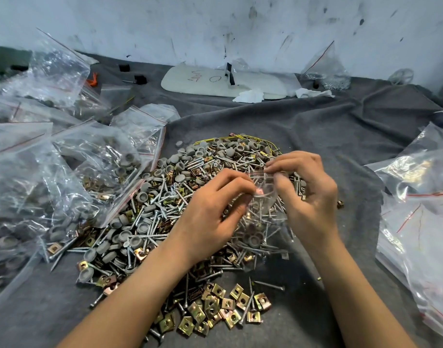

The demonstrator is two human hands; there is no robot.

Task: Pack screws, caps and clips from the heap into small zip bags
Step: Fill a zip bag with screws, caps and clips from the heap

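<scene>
A wide heap of silver screws, grey round caps and brass-coloured square clips covers the middle of the grey cloth. Over its right part I hold a small clear zip bag with both hands. My left hand pinches the bag's rim from the left. My right hand pinches the rim from the right and above. The bag's mouth is spread between my fingers. Screws and at least one grey cap show through the bag's lower part. A patch of loose brass clips lies nearest to me.
Filled zip bags are piled at the left. A stack of flat zip bags with red lines lies at the right. A white oval board and crumpled tissues sit by the stained back wall. The grey cloth is wrinkled.
</scene>
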